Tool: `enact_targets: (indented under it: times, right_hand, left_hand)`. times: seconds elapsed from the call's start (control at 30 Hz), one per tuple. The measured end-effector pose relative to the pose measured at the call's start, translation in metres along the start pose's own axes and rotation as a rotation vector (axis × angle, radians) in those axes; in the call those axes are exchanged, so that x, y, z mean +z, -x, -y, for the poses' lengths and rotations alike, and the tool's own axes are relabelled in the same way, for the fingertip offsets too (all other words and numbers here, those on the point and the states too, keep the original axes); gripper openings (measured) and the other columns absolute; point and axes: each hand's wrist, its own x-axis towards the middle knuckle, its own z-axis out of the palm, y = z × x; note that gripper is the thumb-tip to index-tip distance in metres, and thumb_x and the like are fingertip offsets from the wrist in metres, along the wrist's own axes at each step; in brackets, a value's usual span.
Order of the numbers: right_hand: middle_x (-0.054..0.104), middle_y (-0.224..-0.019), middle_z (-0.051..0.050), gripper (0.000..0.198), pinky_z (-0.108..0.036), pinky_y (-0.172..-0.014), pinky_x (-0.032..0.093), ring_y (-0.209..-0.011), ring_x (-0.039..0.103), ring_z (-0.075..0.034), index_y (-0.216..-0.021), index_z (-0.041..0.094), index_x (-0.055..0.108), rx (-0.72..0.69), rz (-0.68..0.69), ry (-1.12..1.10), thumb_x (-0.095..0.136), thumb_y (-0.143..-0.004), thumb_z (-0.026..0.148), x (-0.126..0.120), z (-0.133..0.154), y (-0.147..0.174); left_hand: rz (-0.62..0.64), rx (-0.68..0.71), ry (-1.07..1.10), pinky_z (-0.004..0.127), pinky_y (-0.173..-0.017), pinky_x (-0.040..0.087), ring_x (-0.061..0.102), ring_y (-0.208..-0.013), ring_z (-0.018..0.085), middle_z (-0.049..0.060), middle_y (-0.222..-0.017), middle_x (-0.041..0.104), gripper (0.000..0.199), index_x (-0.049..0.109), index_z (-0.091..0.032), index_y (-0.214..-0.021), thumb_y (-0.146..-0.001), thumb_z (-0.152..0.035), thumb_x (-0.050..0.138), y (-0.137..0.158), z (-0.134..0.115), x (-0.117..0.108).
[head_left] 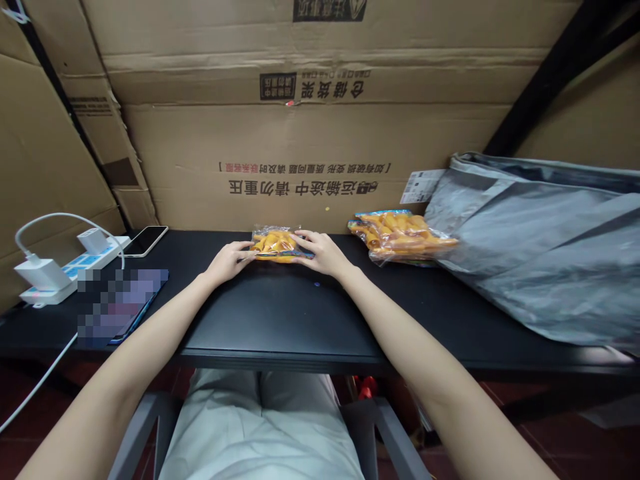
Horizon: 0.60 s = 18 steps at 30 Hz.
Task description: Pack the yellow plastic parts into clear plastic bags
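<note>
A clear plastic packet of orange-yellow pieces (275, 243) lies at the back of the black table, close to the cardboard wall. What the pieces are, I cannot make out for sure; they look like short curved tubes. My left hand (228, 262) grips the packet's left edge, fingers curled around its side. At the right edge my right hand (323, 254) holds it too, with fingers over the top and the thumb low at the front. To the right rest more packets of the same kind (400, 235), piled up and touching no hand.
A large grey bag (545, 260) fills the table's right end. On the left are a white power strip (80, 268) with chargers and cables, a phone (146, 241) and a partly blurred dark flat item (133, 307). Cardboard (310, 133) walls the back; the table edge (285, 360) is in front.
</note>
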Motion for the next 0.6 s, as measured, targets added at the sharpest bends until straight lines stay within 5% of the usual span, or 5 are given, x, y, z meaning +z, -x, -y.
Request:
enact_targets:
  times: [0.17, 0.37, 0.5, 0.6]
  right_hand:
    - [0.049, -0.136, -0.015, 0.068, -0.042, -0.088, 0.043, -0.115, 0.054, -0.028, -0.133, 0.024, 0.050, -0.081, 0.070, 0.023, 0.065, -0.074, 0.055, -0.005, -0.005, 0.003]
    - [0.058, -0.128, -0.011, 0.030, -0.038, -0.082, 0.046, -0.104, 0.060, -0.022, -0.117, 0.028, 0.063, -0.112, 0.000, -0.004, 0.050, -0.091, 0.032, 0.002, -0.002, 0.000]
    - [0.061, -0.121, -0.009, 0.028, -0.036, -0.080, 0.049, -0.094, 0.063, -0.019, -0.110, 0.026, 0.067, -0.065, -0.052, -0.129, 0.046, -0.091, 0.026, 0.010, 0.000, -0.001]
    - [0.065, -0.111, -0.009, 0.026, -0.033, -0.081, 0.050, -0.095, 0.064, -0.019, -0.097, 0.022, 0.070, -0.002, -0.091, -0.285, 0.046, -0.091, 0.028, 0.015, 0.000, -0.001]
  left_hand:
    - [-0.103, -0.146, 0.138, 0.036, -0.087, 0.046, 0.061, -0.096, 0.020, 0.007, -0.105, 0.068, 0.023, 0.072, -0.021, -0.079, -0.084, -0.035, 0.054, -0.005, -0.005, -0.001]
    - [-0.242, -0.382, 0.121, 0.024, -0.059, 0.040, 0.052, -0.063, 0.012, 0.003, -0.073, 0.059, 0.029, 0.060, -0.016, -0.056, -0.078, -0.035, 0.059, -0.008, -0.010, -0.008]
    - [-0.244, -0.580, 0.184, 0.022, -0.048, 0.029, 0.041, -0.046, 0.009, -0.003, -0.047, 0.044, 0.040, 0.051, -0.016, -0.047, -0.077, -0.042, 0.060, -0.007, -0.014, -0.009]
    - [-0.165, -0.719, 0.370, 0.021, -0.043, 0.028, 0.039, -0.037, 0.008, -0.003, -0.040, 0.046, 0.041, 0.054, -0.015, -0.051, -0.078, -0.047, 0.058, -0.010, -0.018, -0.007]
